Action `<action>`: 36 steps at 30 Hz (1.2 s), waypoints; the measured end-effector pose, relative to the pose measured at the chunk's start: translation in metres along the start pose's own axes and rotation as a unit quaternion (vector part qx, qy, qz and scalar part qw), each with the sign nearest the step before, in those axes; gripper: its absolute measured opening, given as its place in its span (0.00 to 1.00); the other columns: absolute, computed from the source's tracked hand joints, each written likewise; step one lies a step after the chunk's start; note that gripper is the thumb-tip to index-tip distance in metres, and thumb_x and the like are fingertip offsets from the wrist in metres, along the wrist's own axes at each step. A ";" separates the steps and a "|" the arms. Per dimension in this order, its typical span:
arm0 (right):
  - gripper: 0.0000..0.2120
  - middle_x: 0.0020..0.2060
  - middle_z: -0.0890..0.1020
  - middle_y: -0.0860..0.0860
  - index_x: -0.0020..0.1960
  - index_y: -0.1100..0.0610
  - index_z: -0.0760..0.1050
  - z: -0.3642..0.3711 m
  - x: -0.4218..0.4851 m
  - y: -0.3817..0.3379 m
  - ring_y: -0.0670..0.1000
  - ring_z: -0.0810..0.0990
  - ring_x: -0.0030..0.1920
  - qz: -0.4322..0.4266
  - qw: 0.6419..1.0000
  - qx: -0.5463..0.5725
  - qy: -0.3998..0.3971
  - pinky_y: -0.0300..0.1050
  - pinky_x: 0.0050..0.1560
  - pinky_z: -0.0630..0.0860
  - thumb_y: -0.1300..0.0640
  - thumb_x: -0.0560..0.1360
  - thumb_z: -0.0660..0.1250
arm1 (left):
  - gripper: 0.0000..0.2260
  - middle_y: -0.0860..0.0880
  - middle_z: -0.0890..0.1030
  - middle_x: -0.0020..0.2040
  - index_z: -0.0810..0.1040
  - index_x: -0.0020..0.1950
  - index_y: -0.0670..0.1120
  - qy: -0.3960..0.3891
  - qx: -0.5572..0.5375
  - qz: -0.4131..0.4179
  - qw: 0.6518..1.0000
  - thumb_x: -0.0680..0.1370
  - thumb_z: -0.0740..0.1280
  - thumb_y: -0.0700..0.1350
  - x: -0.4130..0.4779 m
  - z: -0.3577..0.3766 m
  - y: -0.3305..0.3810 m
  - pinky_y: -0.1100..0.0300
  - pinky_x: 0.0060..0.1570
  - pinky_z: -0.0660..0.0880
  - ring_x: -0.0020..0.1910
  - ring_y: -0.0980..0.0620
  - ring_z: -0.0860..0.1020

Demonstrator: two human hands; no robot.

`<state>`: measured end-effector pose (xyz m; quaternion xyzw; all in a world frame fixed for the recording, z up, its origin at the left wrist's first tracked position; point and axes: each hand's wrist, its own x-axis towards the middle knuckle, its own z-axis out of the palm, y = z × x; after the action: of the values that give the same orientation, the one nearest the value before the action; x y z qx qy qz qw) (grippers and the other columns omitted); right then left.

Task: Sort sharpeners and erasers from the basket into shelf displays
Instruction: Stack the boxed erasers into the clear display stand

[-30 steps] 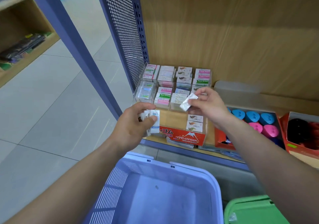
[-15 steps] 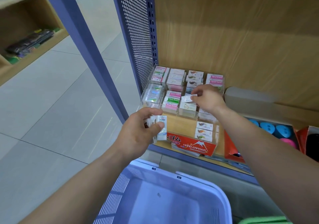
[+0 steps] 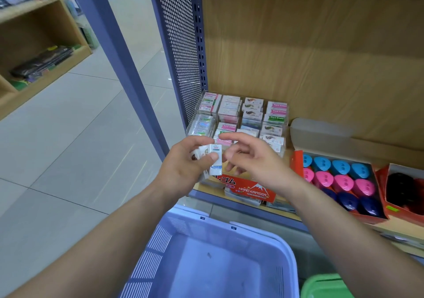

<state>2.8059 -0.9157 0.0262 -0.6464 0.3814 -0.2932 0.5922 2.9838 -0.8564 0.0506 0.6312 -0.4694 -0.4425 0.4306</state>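
My left hand [image 3: 183, 164] grips a small stack of white packaged erasers [image 3: 214, 160] in front of the shelf. My right hand [image 3: 254, 160] hovers just right of them, fingers loosely spread and reaching toward the stack, holding nothing. Behind both hands stands a clear tiered eraser display [image 3: 243, 118] full of boxed erasers, with a red HARD ERASER box [image 3: 252, 188] at its front. To the right an orange tray [image 3: 296, 162] holds blue, pink and dark blue sharpeners [image 3: 339, 178]. The lilac basket [image 3: 229, 226] below my arms looks empty.
A perforated blue metal panel [image 3: 181, 52] and slanted blue post [image 3: 119, 52] bound the shelf on the left. Another orange box with dark items [image 3: 403, 190] sits far right. A green basket [image 3: 325, 286] edge shows bottom right. A wooden shelf unit [image 3: 34, 52] stands across the tiled aisle.
My right hand left its eraser in the clear display and came back down toward the stack in my left hand. The view shifted slightly left and closer.
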 end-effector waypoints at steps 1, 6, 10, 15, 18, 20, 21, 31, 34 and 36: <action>0.18 0.41 0.82 0.50 0.64 0.47 0.77 0.003 -0.004 -0.001 0.53 0.83 0.41 -0.009 1.000 0.010 -0.007 0.47 0.44 0.81 0.64 0.79 0.69 | 0.11 0.57 0.76 0.38 0.80 0.61 0.49 -0.001 0.010 0.002 1.000 0.78 0.72 0.42 -0.001 0.000 0.000 0.70 0.31 0.71 0.31 0.61 0.76; 0.14 0.43 0.79 0.55 0.59 0.55 0.78 0.004 -0.013 -0.008 0.54 0.82 0.39 0.003 0.998 0.063 0.031 0.50 0.47 0.83 0.67 0.75 0.72 | 0.12 0.54 0.81 0.46 0.81 0.60 0.51 -0.026 -0.013 0.007 1.000 0.77 0.73 0.45 -0.003 0.003 0.003 0.67 0.35 0.72 0.37 0.60 0.76; 0.15 0.51 0.81 0.63 0.59 0.60 0.75 -0.002 -0.022 -0.014 0.54 0.82 0.40 0.035 0.993 0.095 0.055 0.46 0.40 0.83 0.69 0.75 0.72 | 0.12 0.48 0.83 0.56 0.81 0.62 0.48 -0.032 -0.033 0.001 0.999 0.79 0.71 0.41 -0.007 0.006 0.011 0.70 0.29 0.71 0.31 0.62 0.78; 0.19 0.54 0.80 0.58 0.63 0.55 0.78 -0.015 -0.029 -0.015 0.49 0.78 0.37 0.028 0.991 0.117 0.060 0.42 0.34 0.77 0.73 0.78 0.64 | 0.10 0.44 0.84 0.55 0.80 0.61 0.45 -0.037 -0.057 -0.031 0.997 0.80 0.69 0.38 -0.010 0.008 0.015 0.68 0.25 0.70 0.33 0.58 0.83; 0.11 0.45 0.80 0.57 0.55 0.62 0.79 -0.021 -0.030 -0.013 0.50 0.80 0.39 0.019 0.984 0.171 0.047 0.41 0.40 0.79 0.73 0.78 0.63 | 0.10 0.43 0.83 0.54 0.79 0.62 0.45 -0.062 -0.049 -0.039 0.996 0.81 0.67 0.38 -0.010 0.010 0.014 0.68 0.26 0.71 0.37 0.56 0.84; 0.05 0.43 0.80 0.58 0.50 0.63 0.79 -0.022 -0.028 -0.012 0.51 0.80 0.39 0.020 0.984 0.174 0.045 0.41 0.42 0.80 0.69 0.79 0.65 | 0.10 0.45 0.84 0.54 0.79 0.61 0.48 -0.074 -0.041 -0.045 0.995 0.81 0.67 0.38 -0.009 0.011 0.011 0.66 0.30 0.75 0.41 0.54 0.85; 0.04 0.43 0.81 0.59 0.49 0.64 0.79 -0.023 -0.027 -0.011 0.51 0.81 0.40 0.023 0.985 0.165 0.050 0.40 0.42 0.80 0.67 0.79 0.65 | 0.10 0.46 0.84 0.53 0.79 0.60 0.49 -0.077 -0.036 -0.048 0.995 0.81 0.67 0.39 -0.008 0.012 0.009 0.64 0.33 0.77 0.43 0.53 0.85; 0.14 0.49 0.86 0.56 0.55 0.59 0.81 -0.027 -0.025 0.002 0.54 0.87 0.48 0.025 0.995 0.071 0.066 0.41 0.47 0.83 0.70 0.73 0.73 | 0.11 0.46 0.83 0.52 0.80 0.61 0.50 -0.083 0.024 -0.033 0.996 0.81 0.68 0.40 -0.002 0.014 -0.001 0.64 0.34 0.76 0.41 0.53 0.83; 0.10 0.44 0.86 0.54 0.54 0.63 0.81 -0.026 -0.023 0.003 0.53 0.85 0.40 0.056 0.994 0.054 0.073 0.39 0.39 0.82 0.69 0.73 0.74 | 0.10 0.47 0.82 0.51 0.81 0.60 0.51 -0.079 0.041 -0.026 0.996 0.81 0.68 0.40 0.002 0.013 -0.004 0.63 0.34 0.76 0.39 0.55 0.82; 0.09 0.45 0.85 0.54 0.53 0.61 0.81 -0.026 -0.022 0.007 0.51 0.83 0.38 0.069 0.996 -0.002 0.064 0.37 0.35 0.78 0.65 0.73 0.75 | 0.10 0.46 0.82 0.53 0.81 0.59 0.54 -0.067 0.062 -0.026 0.996 0.80 0.69 0.42 0.004 0.007 -0.007 0.61 0.34 0.77 0.40 0.50 0.83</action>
<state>2.7717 -0.9117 0.0242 -0.5997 0.4630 -0.2915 0.5839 2.9791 -0.8597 0.0415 0.6377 -0.5066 -0.4653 0.3467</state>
